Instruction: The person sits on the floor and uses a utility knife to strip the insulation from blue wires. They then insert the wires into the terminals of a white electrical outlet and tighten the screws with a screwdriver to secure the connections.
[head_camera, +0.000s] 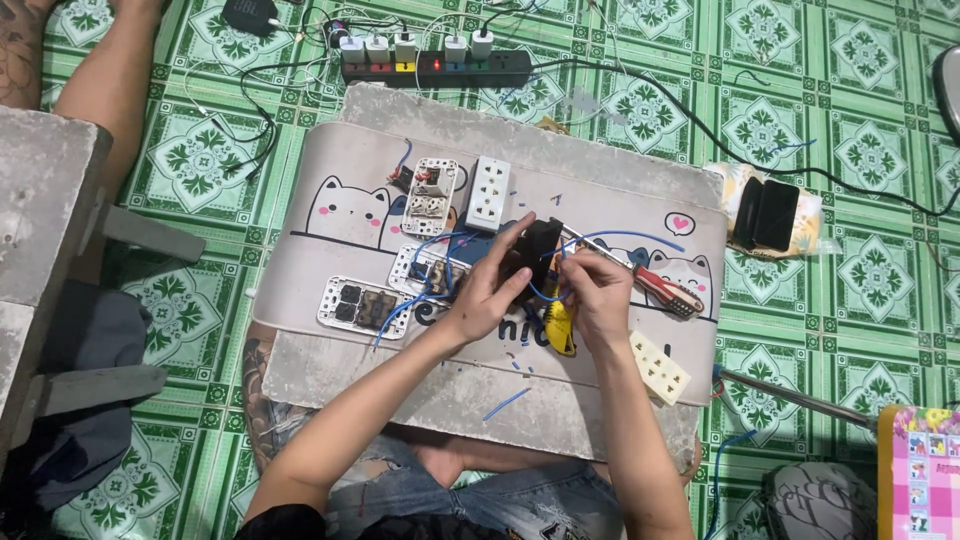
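My left hand grips a dark box-shaped electrical part above the middle of the cat-print mat. My right hand pinches a thin blue wire that loops at the part's lower edge. A red-handled screwdriver lies just right of my right hand. A yellow utility knife rests under my wrists. White socket plates and a switch frame lie to the left, with blue wires among them.
A black power strip with several plugs sits beyond the mat. A cream socket piece lies at the mat's right edge, a black device on a pouch further right. Grey concrete blocks stand left. Another person's leg lies upper left.
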